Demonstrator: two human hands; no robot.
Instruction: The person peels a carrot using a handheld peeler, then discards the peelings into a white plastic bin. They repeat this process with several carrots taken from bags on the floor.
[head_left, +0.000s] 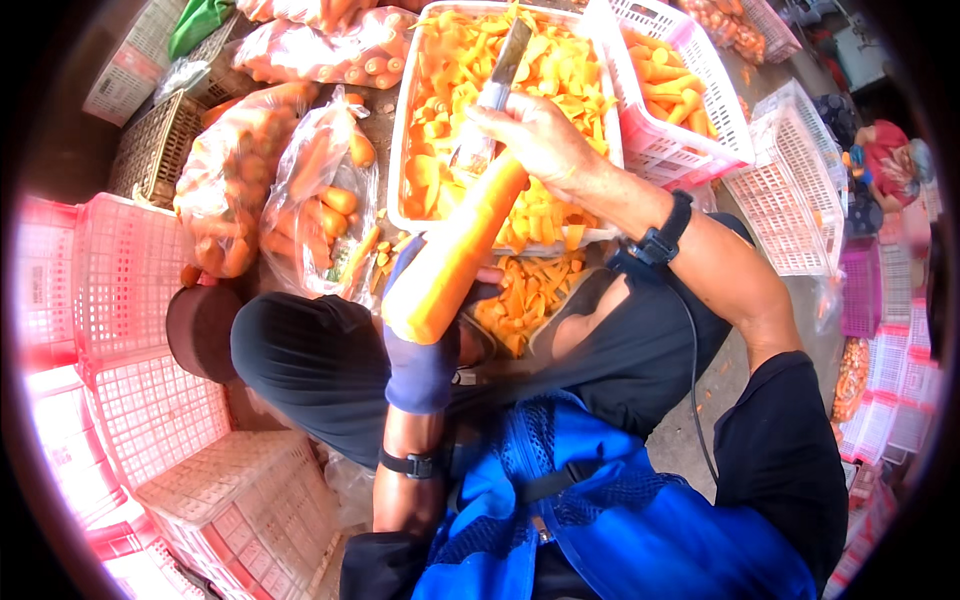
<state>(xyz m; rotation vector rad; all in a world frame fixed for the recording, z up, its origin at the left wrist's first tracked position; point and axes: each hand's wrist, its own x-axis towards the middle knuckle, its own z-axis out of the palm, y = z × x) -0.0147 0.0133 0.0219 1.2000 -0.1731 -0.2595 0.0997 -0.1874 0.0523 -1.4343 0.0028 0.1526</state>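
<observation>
A thick peeled carrot (457, 259) slants up and away in front of me. My left hand (435, 356), in a dark blue glove, holds it from below, so the carrot hides most of the palm. My bare right hand (546, 139) grips a metal peeler (493, 97) close to the carrot's far end. Whether its blade touches the carrot cannot be made out. Beneath both lies a white plastic tub (397, 180) heaped with orange peelings (559, 67). More peelings (517, 296) are piled on the ground between my feet.
Clear plastic bags of carrots (232, 176) (319, 202) lie left of the tub. A pink-and-white crate (675, 146) on the right holds peeled carrots (671, 86). Stacked crates (142, 255) stand at my left. Another person (889, 161) sits at far right. A cable (694, 360) hangs by my right arm.
</observation>
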